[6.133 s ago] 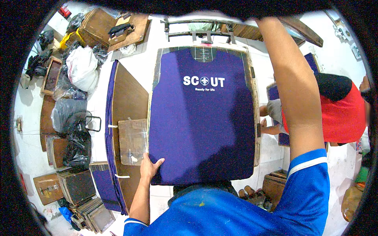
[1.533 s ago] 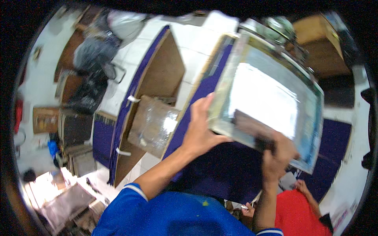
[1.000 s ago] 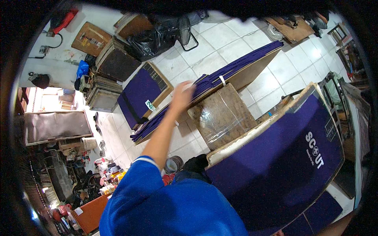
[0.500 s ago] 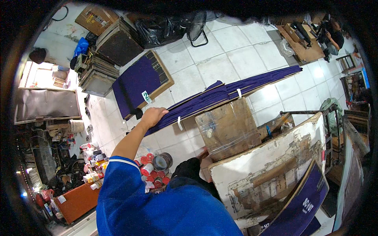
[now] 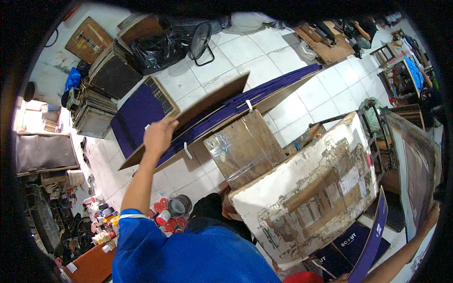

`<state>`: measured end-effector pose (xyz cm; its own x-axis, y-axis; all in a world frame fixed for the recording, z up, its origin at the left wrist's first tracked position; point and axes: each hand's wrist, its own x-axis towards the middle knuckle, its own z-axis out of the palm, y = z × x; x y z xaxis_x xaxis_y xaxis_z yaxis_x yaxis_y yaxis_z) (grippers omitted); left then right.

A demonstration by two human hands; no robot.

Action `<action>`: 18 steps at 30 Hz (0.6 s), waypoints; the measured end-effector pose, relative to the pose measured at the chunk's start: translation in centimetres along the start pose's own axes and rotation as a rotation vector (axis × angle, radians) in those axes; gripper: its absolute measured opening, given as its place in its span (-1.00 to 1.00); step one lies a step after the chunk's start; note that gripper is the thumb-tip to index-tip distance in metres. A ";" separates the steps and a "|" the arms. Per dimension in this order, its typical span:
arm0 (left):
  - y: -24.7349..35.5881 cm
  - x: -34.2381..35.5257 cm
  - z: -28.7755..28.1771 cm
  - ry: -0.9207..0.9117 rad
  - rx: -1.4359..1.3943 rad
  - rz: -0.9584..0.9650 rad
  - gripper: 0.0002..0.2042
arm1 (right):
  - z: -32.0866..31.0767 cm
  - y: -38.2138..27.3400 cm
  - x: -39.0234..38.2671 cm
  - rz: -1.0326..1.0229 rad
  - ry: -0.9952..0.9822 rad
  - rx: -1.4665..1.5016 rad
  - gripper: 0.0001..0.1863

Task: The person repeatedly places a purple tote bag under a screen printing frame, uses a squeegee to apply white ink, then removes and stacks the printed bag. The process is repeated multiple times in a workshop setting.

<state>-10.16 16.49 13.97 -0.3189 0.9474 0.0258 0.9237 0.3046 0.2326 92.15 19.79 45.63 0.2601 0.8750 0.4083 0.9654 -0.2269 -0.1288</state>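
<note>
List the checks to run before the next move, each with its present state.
1. Left hand at the upper edge of the thin, flat brown board: ok.
2. Grip secure: cannot tell; the hand is blurred.
3. That board in line with the upright row of purple-cloth-covered boards: not ok; its top splays away.
4. Gap to the rectangular purple-cloth panel beyond: cannot tell; they overlap in view.
5. Round red-and-white tubs apart from the boards: ok.

The box (image 5: 243,150) sat between the row of boards (image 5: 231,109) on its left and the surface (image 5: 252,203) on its right. A panel (image 5: 137,113) lay left of the row, the fan (image 5: 200,42) beyond; tubs (image 5: 163,217) stood left of the surface.
</note>
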 end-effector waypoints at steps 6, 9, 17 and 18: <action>5.5 -4.2 -14.7 0.295 -0.236 0.148 -0.79 | 2.7 -2.9 -0.5 -0.115 0.062 -0.099 -0.56; 7.9 -10.6 -16.8 0.478 -0.294 0.405 -0.80 | 4.5 -6.6 -1.9 -0.492 0.234 -0.497 -0.33; 9.4 -28.3 -9.8 0.128 -0.382 1.109 -0.75 | 3.7 -16.9 -7.6 0.196 0.188 -0.131 0.06; 9.3 -30.2 -8.1 -0.036 -0.377 1.080 -0.70 | 3.5 -17.5 -8.3 0.180 0.212 -0.116 0.03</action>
<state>6.31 -10.05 23.20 0.6140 0.7008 0.3630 0.5871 -0.7130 0.3833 73.01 17.97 41.32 0.4135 0.7103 0.5696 0.8962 -0.4281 -0.1168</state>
